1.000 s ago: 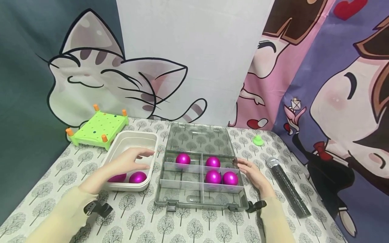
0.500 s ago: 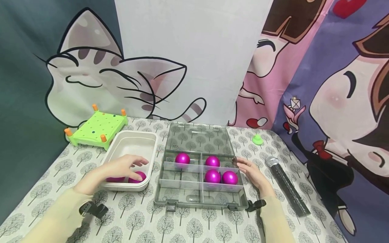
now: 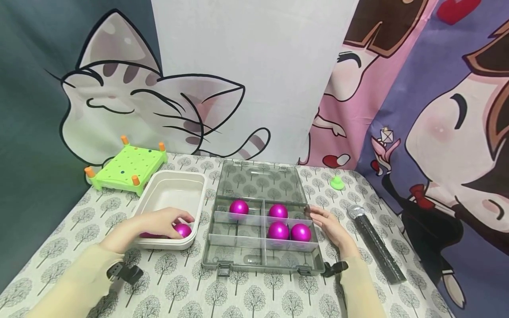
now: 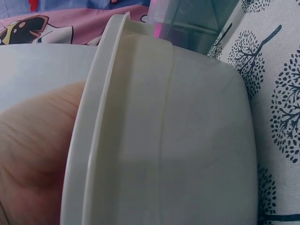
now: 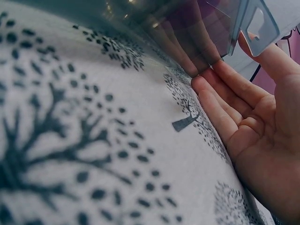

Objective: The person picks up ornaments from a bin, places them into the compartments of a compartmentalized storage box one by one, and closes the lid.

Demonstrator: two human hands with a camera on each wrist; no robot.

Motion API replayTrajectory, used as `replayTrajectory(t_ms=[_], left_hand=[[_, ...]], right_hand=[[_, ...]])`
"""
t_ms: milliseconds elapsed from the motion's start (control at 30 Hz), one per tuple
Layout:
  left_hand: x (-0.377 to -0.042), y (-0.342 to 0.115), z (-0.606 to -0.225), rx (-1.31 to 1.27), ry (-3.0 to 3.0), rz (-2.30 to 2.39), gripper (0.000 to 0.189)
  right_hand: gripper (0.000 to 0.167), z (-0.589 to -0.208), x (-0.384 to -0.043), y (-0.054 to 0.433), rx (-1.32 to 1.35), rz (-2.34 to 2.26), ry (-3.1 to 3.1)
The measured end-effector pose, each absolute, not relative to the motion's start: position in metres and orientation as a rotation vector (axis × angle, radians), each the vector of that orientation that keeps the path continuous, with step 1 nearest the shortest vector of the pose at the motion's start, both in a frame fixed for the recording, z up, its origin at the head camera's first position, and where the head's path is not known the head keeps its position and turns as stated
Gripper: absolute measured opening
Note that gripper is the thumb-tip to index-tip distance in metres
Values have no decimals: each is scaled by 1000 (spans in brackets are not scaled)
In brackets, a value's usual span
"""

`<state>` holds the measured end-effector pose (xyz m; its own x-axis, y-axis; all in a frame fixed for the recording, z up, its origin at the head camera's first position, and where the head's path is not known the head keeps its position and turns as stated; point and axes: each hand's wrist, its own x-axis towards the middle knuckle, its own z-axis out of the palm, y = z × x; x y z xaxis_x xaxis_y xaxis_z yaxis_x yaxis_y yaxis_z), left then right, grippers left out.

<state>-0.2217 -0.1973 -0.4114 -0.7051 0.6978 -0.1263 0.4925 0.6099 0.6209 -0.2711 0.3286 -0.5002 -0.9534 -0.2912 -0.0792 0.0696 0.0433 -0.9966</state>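
My left hand [image 3: 161,221] reaches down into the white plastic tub [image 3: 202,185], its thumb and fingers curled round a shiny magenta ball [image 3: 184,230]. Beneath that hand a second magenta ball is mostly hidden. In the left wrist view the tub's wall [image 4: 201,126] covers much of the hand. My right hand [image 3: 332,227] rests at the right side of a clear grey divided box [image 3: 236,256], fingertips at its wall and thumb near its rim. One magenta ball [image 3: 239,207] sits in the box's back left compartment; several others lie in the right-hand compartments.
The box's see-through lid [image 3: 260,183] lies folded back behind it. A green pegged toy stand [image 3: 133,168] with orange legs is at the back left. To the right are a black microphone [image 3: 377,247] and a small green cone-shaped piece [image 3: 337,183].
My left hand has lowered into the tub, and its thumb and fingers have closed round the right-hand ball there. The right hand stays at the box's side.
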Motion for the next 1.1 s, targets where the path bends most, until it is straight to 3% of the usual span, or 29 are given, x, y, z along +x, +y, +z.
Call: replayTrajectory(t_ms=[467, 1100], left_hand=[[-225, -198, -413, 1026, 2508, 646, 42], [-223, -193, -399, 769, 2600, 851, 51]], right_hand=[[52, -502, -272, 329, -237, -2003, 2066], [54, -499, -271, 329, -219, -2006, 2062]])
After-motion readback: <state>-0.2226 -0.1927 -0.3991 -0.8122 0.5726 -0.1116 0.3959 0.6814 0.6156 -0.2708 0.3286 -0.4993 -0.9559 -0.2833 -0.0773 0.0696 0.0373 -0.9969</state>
